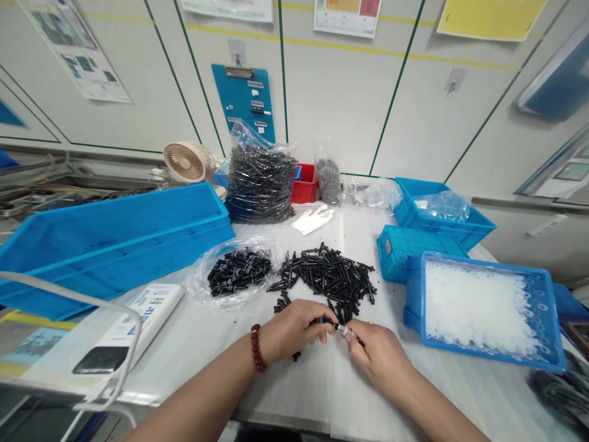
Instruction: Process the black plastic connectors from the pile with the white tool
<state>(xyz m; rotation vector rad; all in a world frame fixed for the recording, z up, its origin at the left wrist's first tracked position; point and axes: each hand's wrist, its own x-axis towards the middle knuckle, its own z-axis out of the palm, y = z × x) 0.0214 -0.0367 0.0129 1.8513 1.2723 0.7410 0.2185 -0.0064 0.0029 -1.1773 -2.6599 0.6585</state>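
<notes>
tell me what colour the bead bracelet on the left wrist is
The bead bracelet is dark red, seen best in the head view.

Print shows on wall papers [347, 17], clipboard labels [255, 84] and white box [154, 310] — none of it legible.

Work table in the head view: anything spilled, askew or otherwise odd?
A small black bit lies apart from the loose black pile, near the left hand, so it looks strayed. A white glove lies unworn behind the pile, as if casually dropped. No damage shows.
</notes>
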